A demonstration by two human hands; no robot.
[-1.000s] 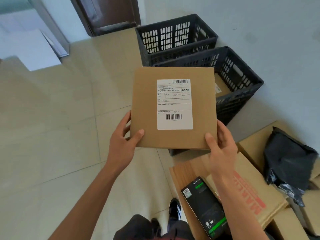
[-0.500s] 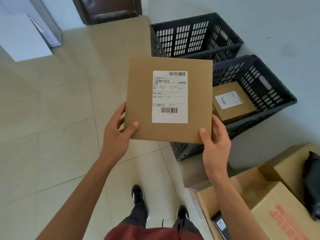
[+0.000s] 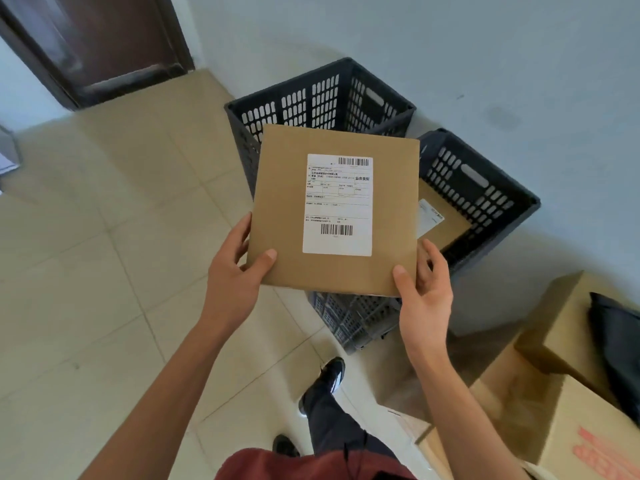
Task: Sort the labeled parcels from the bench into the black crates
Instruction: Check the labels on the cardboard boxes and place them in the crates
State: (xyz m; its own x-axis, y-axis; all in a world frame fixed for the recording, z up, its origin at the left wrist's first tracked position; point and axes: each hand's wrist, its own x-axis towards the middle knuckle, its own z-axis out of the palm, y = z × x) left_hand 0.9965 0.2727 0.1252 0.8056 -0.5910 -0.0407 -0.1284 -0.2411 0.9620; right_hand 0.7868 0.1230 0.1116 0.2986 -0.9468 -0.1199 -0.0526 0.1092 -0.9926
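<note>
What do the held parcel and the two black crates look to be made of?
Parcel, held by the left hand and right hand: looks like matte brown cardboard, flat with crisp edges, bearing a white printed paper label.
Far crate and near crate: probably moulded plastic, dull black, with regular slotted walls and handle cut-outs.

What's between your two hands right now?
In the head view, the flat brown cardboard parcel with a white shipping label spans the gap: the left hand grips its lower left corner, the right hand its lower right corner.
</note>
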